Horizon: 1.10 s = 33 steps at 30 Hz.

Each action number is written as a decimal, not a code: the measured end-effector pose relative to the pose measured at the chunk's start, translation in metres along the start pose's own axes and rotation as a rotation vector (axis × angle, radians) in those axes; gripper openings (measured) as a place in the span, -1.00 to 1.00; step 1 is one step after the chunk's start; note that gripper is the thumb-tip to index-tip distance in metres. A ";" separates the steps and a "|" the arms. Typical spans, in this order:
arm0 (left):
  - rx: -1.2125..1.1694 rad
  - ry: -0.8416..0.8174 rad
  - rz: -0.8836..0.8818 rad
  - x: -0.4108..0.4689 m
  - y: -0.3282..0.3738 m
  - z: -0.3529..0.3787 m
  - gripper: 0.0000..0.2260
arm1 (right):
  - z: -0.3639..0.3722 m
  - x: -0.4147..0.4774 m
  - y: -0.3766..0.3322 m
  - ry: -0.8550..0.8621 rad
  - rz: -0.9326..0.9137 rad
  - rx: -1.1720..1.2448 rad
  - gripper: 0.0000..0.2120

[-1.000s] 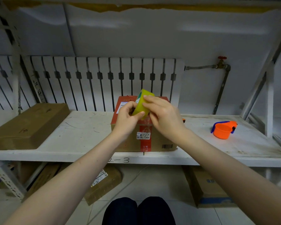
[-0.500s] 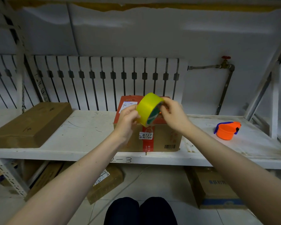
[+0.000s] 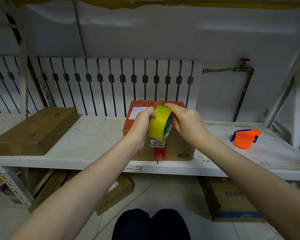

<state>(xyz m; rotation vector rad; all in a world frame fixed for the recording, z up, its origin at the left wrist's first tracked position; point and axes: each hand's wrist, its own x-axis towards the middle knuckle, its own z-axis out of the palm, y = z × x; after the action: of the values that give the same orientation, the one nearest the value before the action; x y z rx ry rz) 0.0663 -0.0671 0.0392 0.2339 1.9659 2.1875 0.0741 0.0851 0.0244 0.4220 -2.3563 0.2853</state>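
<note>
A yellow roll of tape is held upright in front of a cardboard box that has a red top and a red strip with a label reading 8737. My left hand grips the roll from its left side, thumb on the yellow band. My right hand holds the roll from the right, fingers curled over its top edge and side. The box stands on a white shelf.
An orange and blue tape dispenser sits on the shelf at the right. A flat brown carton lies at the left. Several cartons stand on the floor below the shelf. A radiator and pipe run behind.
The roll has turned in my hands, its yellow band now facing me, and it sits a little lower before the box. My right fingers have moved over its top.
</note>
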 end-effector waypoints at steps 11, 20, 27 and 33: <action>-0.019 -0.007 0.009 -0.003 -0.009 0.007 -0.94 | -0.001 -0.006 0.013 0.011 -0.145 -0.048 -0.57; -0.117 0.058 -0.139 -0.003 -0.002 0.016 -0.72 | 0.002 -0.009 0.016 0.008 -0.223 -0.114 -0.55; -0.059 0.060 0.035 -0.011 -0.009 0.014 -0.83 | 0.006 -0.012 0.013 0.072 -0.033 0.057 -0.64; 0.082 -0.061 0.257 -0.011 -0.022 0.010 -0.67 | 0.007 -0.009 0.015 0.088 0.238 0.252 -0.70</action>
<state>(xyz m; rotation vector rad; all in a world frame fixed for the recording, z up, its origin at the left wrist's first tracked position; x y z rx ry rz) 0.0808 -0.0576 0.0187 0.5886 2.0955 2.2183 0.0703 0.0982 0.0123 0.2388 -2.2916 0.7030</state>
